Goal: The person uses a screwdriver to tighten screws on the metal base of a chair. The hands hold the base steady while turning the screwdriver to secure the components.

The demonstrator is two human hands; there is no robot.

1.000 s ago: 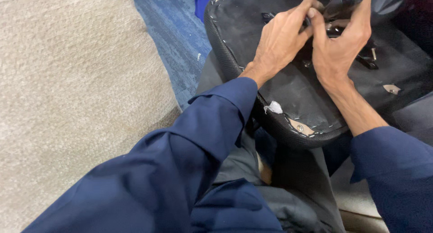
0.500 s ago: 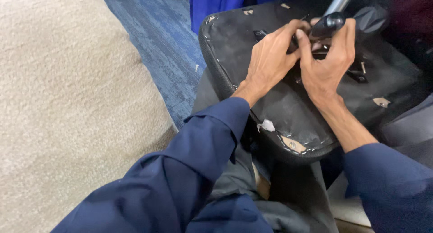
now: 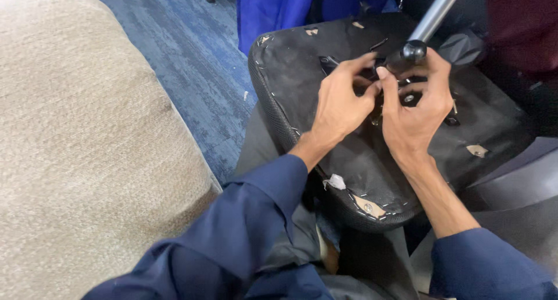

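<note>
Now both hands, left hand (image 3: 340, 105) and right hand (image 3: 415, 114), pinch the metal bracket (image 3: 410, 96) under the overturned chair seat (image 3: 302, 79); fingers closed, should press evenly beneath the knob (image 3: 414, 51).

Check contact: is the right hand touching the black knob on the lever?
Touching. The head view shows the right hand with its fingers curled against the black knob, no gap visible.

Head-worn camera, single view, steep downward angle.
It looks forward and down over the person's lap from close range, centred on the black upturned padded chair seat (image 3: 372, 143); a beige fabric cushion (image 3: 81, 160) fills the left, blue carpet (image 3: 192, 50) beyond.
</note>
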